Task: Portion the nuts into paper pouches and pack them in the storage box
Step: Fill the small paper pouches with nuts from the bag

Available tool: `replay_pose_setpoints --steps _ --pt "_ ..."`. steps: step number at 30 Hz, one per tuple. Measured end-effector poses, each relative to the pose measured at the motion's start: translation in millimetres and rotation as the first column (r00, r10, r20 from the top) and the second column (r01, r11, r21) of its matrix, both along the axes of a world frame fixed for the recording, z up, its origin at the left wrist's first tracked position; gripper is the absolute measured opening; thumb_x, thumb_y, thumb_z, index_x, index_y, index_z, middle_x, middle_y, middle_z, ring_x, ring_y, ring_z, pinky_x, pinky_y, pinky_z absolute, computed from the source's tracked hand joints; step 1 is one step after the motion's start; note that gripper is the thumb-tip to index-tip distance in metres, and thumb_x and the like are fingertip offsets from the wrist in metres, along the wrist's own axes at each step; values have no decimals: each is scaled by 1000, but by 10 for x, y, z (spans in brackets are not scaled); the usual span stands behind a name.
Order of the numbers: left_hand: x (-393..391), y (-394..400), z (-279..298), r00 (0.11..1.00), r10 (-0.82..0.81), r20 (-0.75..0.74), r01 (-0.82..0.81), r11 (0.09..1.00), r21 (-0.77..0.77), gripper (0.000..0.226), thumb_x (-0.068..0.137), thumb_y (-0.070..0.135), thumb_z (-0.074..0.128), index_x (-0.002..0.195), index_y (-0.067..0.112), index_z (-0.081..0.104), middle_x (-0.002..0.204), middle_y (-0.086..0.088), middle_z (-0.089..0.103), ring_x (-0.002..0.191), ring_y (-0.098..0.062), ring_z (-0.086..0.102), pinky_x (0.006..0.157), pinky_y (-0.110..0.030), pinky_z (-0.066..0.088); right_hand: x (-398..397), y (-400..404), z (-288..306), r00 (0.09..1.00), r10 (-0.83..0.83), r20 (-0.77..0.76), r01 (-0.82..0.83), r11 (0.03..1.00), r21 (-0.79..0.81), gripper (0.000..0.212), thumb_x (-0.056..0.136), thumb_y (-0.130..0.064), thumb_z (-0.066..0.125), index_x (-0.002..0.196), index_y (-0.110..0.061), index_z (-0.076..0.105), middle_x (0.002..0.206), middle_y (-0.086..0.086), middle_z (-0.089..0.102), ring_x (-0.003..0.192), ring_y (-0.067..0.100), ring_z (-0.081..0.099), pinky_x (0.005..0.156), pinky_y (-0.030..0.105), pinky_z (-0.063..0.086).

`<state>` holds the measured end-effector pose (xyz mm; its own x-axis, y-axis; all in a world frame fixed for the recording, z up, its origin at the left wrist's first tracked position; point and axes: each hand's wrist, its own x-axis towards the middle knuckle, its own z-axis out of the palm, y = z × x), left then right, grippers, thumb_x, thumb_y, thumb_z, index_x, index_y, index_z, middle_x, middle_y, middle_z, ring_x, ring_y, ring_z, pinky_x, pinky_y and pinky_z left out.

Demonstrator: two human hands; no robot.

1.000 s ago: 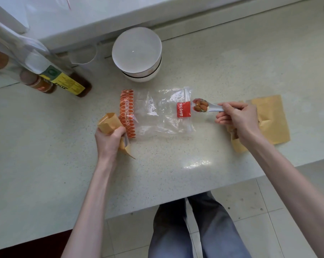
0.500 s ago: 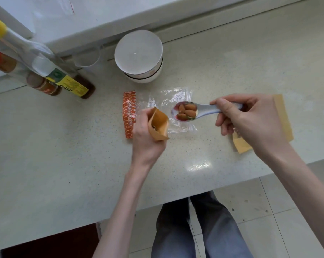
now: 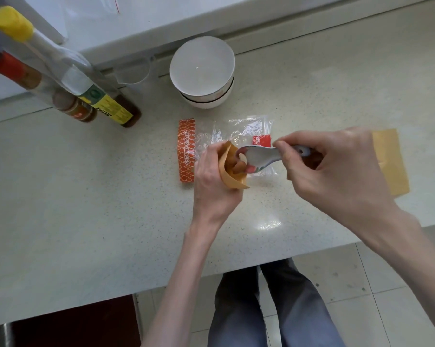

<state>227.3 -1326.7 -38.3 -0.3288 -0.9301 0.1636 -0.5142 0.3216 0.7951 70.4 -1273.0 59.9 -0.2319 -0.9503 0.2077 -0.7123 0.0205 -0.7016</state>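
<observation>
Since half a second ago you've tipped the spoon over; nuts are sliding into the pouch (left hand grips it above the bench). Right hand pinches the handle. One portion nearly done.

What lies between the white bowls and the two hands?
In the head view, the clear nut bag lies flat on the counter between the bowls and the left hand and right hand.
</observation>
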Motion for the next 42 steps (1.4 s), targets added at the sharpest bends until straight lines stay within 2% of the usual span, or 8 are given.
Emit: replay_pose_setpoints --steps 10,14,17,20,26,32,37,42 --pt "63 33 -61 1000 -12 -6 12 998 54 48 74 4 74 115 6 49 98 -2 57 87 -22 57 78 -48 53 53 28 -116 982 169 -83 -175 982 -76 19 88 -5 61 73 0 71 45 9 52 37 22 46 43 31 34" --pt "220 -14 -133 998 48 -40 -43 992 120 46 77 4 73 111 17 46 87 4 54 76 -12 56 70 -20 50 18 21 -183 984 -41 173 48 998 -38 16 91 -10 61 82 -13 74 47 1 58 39 13 48 39 26 35" --pt "396 -102 -196 966 254 -45 -233 933 274 41 78 2 74 109 14 49 81 6 52 65 -2 51 57 -11 43 -71 -39 -368 828 -273 489 238 962 135 18 93 -13 59 84 -21 73 48 -3 59 38 10 45 39 24 36" --pt "523 -241 -192 896 435 -84 -358 823 442 32 77 -3 71 101 13 56 78 6 56 59 3 50 54 -15 45 -145 -105 -660 529 -460 713 303 888 347 21 95 -7 54 86 -12 72 49 -4 57 40 9 42 42 19 33" --pt "373 -554 -126 924 329 -197 -129 750 648 30 70 7 65 99 -1 65 67 -4 61 54 -17 54 46 -27 45 56 -222 -1096 263 -498 826 220 865 451 22 95 -4 50 89 -8 70 52 1 57 41 8 42 41 17 34" --pt "275 -708 -364 881 459 -115 -218 609 763 6 70 6 63 68 10 60 62 -9 55 48 -18 48 46 -23 40 250 -411 -1353 249 -543 802 214 838 502 19 96 -7 51 100 -4 69 54 1 60 42 9 48 44 17 41" --pt "308 -736 -405 854 512 -94 -212 507 836 17 76 1 60 88 7 70 80 -10 64 58 -17 53 43 -21 41 305 -418 -1519 194 -610 769 257 788 560 22 97 -8 51 107 5 66 56 2 63 49 11 55 55 20 48" --pt "351 -775 -345 909 387 -155 -120 598 793 24 67 7 65 90 3 67 62 1 55 49 -13 48 41 -22 39 294 -416 -1494 272 -571 774 265 818 510 20 97 -9 51 103 -4 69 58 2 63 56 12 61 60 21 53"
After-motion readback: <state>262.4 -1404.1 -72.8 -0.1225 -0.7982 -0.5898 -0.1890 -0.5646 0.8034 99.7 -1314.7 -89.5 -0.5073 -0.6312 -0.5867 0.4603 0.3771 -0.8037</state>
